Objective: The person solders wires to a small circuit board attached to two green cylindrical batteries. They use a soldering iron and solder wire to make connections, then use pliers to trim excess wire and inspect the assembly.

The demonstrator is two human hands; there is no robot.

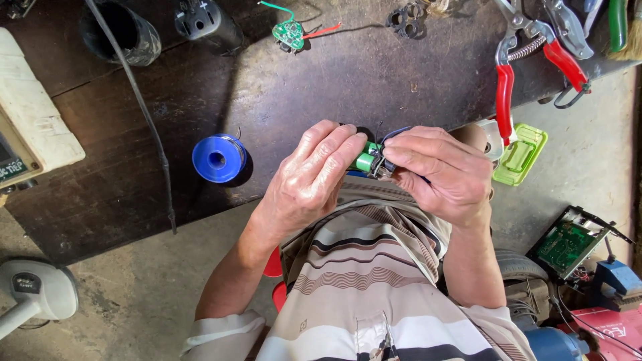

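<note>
Working close over the edge of the dark workbench now, both hands bunched together around a small battery pack of green cylindrical cells. Left hand cupping the pack from the side, fingers curled over the top of it, thumb tucked out of sight underneath. Right hand pinching in from the other end, fingertips closed tight on the dark wires looping off the pack. No slack in either hand: both wrapped on the work, nothing held loosely. Pack sitting just above the striped shirt, right at the bench edge, mostly hidden behind the knuckles.

Lying around: blue solder spool near the left hand, small green circuit board with red and green leads well apart at the back, red-handled pruning shears off to the right, light green plastic cover just beside the right wrist, black cable trailing across the bench.

Doing this well, by the look of it: keeping the pack steady in the cupping hand and letting only the pinching fingertips move; guiding wires gently rather than tugging at the joints; keeping bare ends away from the cell terminals; holding the work over the bench so nothing dropped goes to the floor.
</note>
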